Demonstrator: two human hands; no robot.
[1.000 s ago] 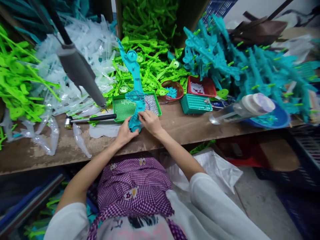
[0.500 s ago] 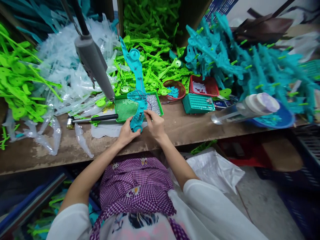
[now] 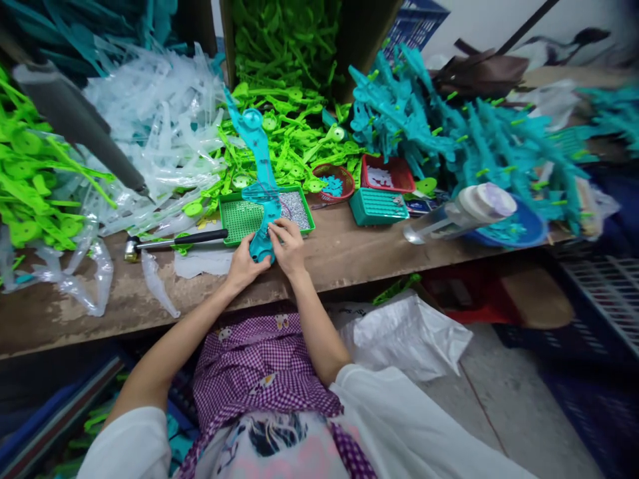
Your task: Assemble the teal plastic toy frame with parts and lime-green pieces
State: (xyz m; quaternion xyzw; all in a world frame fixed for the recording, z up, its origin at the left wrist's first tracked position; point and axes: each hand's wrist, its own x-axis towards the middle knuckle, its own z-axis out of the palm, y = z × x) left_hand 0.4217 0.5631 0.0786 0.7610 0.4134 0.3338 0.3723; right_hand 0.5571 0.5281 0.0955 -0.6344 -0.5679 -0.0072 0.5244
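Note:
A long turquoise plastic shell half (image 3: 262, 156) stretches away from me over the green tray, its hollow inside facing up, with a thin red wire along it. My left hand (image 3: 244, 265) grips its near end, thumb over the rim. The fingers of my right hand (image 3: 289, 247) are pinched together against the inside of the shell; whatever is between the fingertips is too small to make out. Beneath the shell, the green tray (image 3: 234, 216) has a perforated left part and many small silvery screws (image 3: 294, 209) at the right.
A grey electric screwdriver (image 3: 94, 126) hangs at the left. A black-handled hammer (image 3: 174, 241) lies on the wooden bench (image 3: 339, 256). Green, clear and turquoise parts are heaped behind. Red baskets (image 3: 387, 173), a teal basket (image 3: 378, 207) and a clear bottle (image 3: 459, 211) stand to the right.
The view has shifted, so the bench items sit further left. The hanging screwdriver has swung left, away from the tray. Both hands stay at the shell's near end, the right fingers still pinched.

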